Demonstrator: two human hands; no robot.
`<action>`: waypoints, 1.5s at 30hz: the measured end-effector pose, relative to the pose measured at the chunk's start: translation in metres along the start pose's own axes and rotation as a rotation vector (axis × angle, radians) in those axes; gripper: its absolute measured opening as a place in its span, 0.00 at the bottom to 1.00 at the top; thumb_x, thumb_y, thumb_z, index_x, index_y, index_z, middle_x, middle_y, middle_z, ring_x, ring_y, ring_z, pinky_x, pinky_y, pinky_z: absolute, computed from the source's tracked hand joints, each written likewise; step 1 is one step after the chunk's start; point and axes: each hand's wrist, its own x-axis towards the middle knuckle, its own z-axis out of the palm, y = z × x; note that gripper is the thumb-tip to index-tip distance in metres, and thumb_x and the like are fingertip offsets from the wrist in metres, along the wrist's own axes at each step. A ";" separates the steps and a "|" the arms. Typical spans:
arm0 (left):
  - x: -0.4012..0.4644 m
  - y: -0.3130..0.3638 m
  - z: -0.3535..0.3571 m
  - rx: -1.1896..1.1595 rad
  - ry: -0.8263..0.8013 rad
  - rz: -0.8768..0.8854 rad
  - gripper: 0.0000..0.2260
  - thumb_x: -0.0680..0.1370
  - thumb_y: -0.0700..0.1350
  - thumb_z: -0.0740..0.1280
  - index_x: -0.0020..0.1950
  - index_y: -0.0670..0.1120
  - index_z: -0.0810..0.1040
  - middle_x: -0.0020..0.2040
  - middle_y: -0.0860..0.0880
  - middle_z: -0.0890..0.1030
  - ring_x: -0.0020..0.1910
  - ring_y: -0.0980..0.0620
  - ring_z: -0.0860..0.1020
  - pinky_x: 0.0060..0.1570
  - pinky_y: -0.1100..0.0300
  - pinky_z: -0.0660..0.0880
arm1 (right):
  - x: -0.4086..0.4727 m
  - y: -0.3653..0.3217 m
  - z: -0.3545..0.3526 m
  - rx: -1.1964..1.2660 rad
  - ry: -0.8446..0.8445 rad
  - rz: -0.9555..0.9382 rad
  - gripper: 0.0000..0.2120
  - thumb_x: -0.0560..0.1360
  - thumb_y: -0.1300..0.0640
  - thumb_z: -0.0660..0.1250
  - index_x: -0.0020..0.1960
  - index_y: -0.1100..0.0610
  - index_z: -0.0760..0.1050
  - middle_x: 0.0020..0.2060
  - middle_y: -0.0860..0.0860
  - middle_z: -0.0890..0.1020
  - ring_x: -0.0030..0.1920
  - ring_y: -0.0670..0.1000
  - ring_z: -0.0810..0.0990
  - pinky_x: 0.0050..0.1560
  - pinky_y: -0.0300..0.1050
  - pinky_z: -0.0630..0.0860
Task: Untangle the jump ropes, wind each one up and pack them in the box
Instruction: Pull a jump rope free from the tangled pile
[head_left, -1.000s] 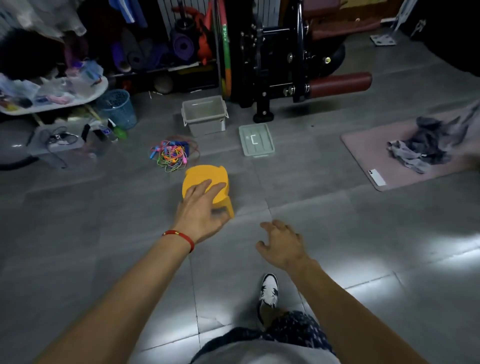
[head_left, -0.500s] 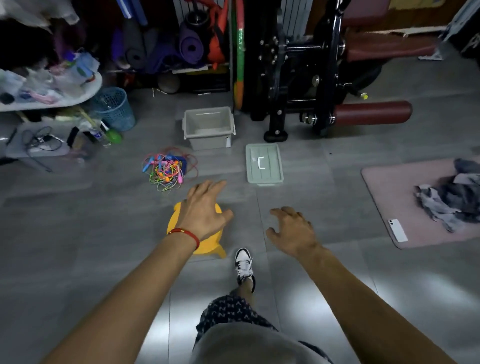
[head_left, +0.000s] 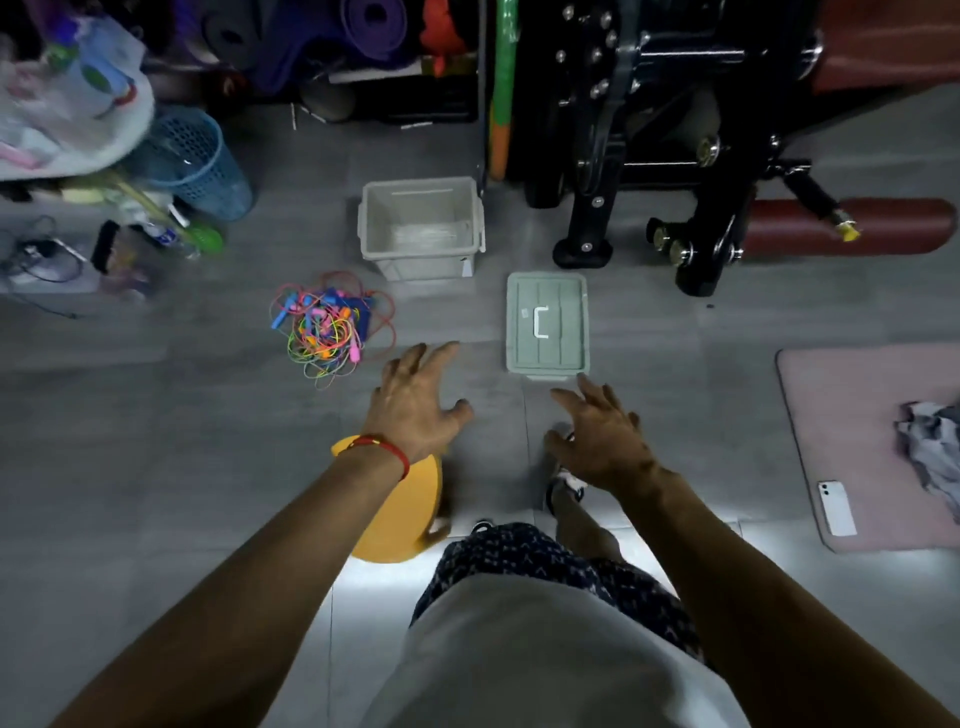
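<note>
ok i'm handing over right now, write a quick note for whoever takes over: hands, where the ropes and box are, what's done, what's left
Hands: left hand open, fingers spread, holding nothing, above the floor. Right hand also open and empty.
Things: the jump ropes lie in one tangled pile on the floor, ahead and to the left of the left hand. The box stands open and empty behind the pile. Its lid lies flat on the floor to the right of the box. A yellow stool sits under the left forearm.
Done: nothing yet; no rope separated, wound or packed.
Left: untangle the pile, wind each rope, put them all in the box.
</note>
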 end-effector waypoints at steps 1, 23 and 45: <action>0.013 0.005 -0.003 0.008 0.004 -0.026 0.38 0.68 0.61 0.61 0.78 0.57 0.61 0.76 0.45 0.65 0.74 0.41 0.63 0.67 0.41 0.69 | 0.020 0.004 -0.010 0.002 -0.009 -0.020 0.33 0.78 0.42 0.63 0.80 0.45 0.56 0.82 0.50 0.49 0.81 0.60 0.47 0.76 0.70 0.52; 0.224 -0.004 -0.134 -0.164 0.213 -0.148 0.33 0.68 0.59 0.63 0.71 0.48 0.74 0.65 0.42 0.78 0.62 0.41 0.77 0.63 0.47 0.75 | 0.278 -0.069 -0.169 -0.027 -0.087 -0.163 0.29 0.77 0.44 0.65 0.76 0.47 0.65 0.78 0.53 0.62 0.76 0.59 0.61 0.74 0.58 0.62; 0.378 -0.219 -0.198 -0.093 -0.053 -0.195 0.31 0.71 0.55 0.67 0.73 0.45 0.73 0.68 0.43 0.77 0.67 0.45 0.74 0.68 0.60 0.66 | 0.482 -0.207 -0.091 -0.056 -0.278 -0.097 0.28 0.77 0.44 0.65 0.75 0.48 0.66 0.73 0.53 0.69 0.72 0.59 0.68 0.70 0.56 0.67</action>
